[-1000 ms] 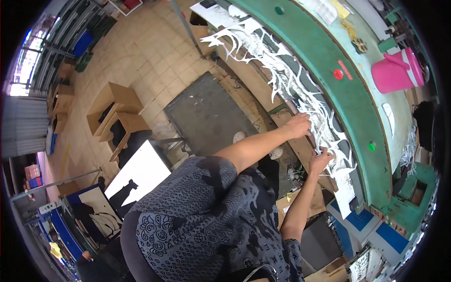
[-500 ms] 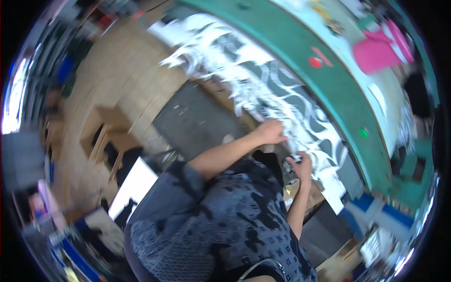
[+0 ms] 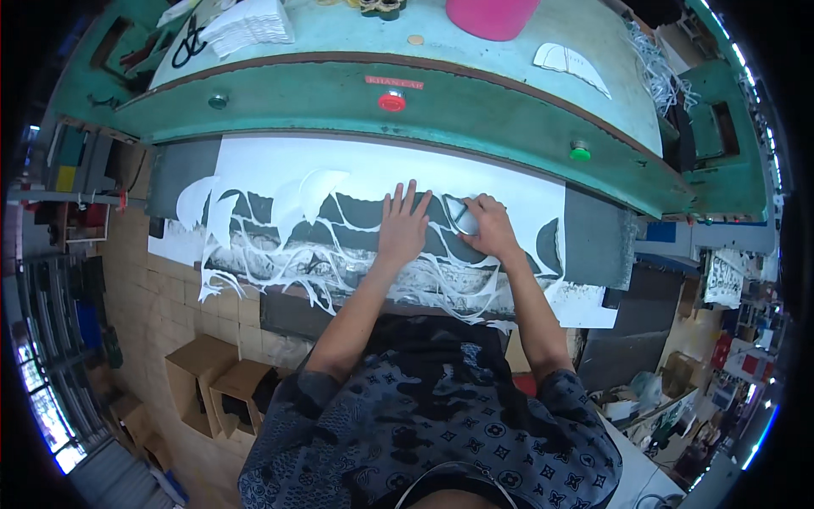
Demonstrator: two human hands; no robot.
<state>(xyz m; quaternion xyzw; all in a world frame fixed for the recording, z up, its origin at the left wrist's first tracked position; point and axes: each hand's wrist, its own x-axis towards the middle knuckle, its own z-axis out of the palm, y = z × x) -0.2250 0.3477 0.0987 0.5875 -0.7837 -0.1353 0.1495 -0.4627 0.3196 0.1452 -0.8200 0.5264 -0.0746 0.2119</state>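
My left hand (image 3: pixel 404 227) lies with its fingers spread on a white sheet (image 3: pixel 475 163) under the green machine. Curved holes run through the sheet's near part, leaving thin strips, and the dark bed shows through them. My right hand (image 3: pixel 489 226) is closed round the right side of a small, curved cutting die (image 3: pixel 459 215) with a bar across it, beside the sheet's cut edge. The underside of the die is hidden. To the left, a loose, curved white cut-out (image 3: pixel 321 187) rests on the sheet.
A green machine beam (image 3: pixel 297 100) with a red button (image 3: pixel 392 101) and a green button (image 3: pixel 580 152) spans just beyond the sheet. On its top stand a pink bucket (image 3: pixel 492 15), a white stack (image 3: pixel 250 27) and black-handled scissors (image 3: pixel 188 42). Cardboard boxes (image 3: pixel 202 360) stand on the floor at left.
My view has swung round to face the machine squarely. My hands have moved apart from the sheet's ragged scraps; the left now lies flat and the right grips the die.
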